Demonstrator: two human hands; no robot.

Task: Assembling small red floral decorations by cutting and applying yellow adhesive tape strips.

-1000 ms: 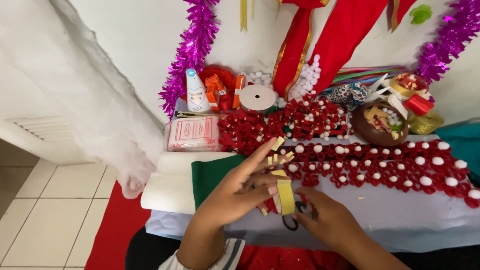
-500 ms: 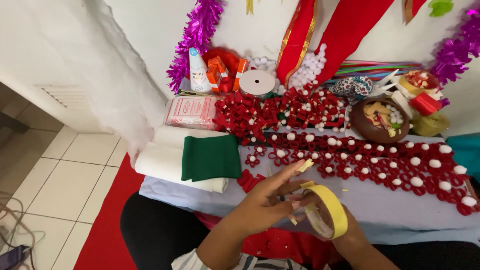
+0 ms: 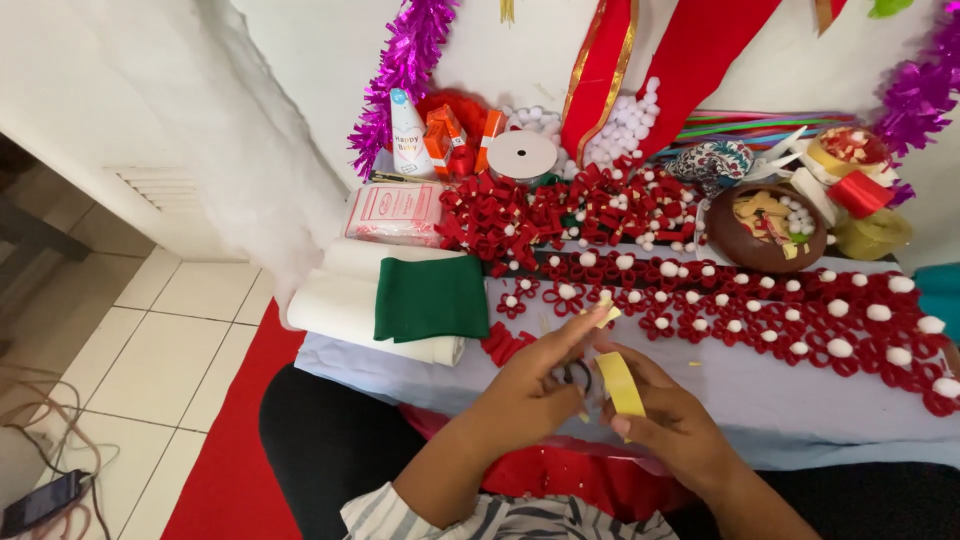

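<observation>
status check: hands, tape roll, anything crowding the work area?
Left hand pinching the strip end. Right hand gripping yellow tape roll. Red pom-pom flowers lie just beyond; green felt to the left, apart.

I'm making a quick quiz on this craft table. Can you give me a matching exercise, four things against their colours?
Things:
1. tape roll in the right hand
2. folded felt
3. tinsel garland
4. bowl

Colours:
A. brown
B. yellow
C. green
D. magenta

Pairs: 1-B, 2-C, 3-D, 4-A
</observation>
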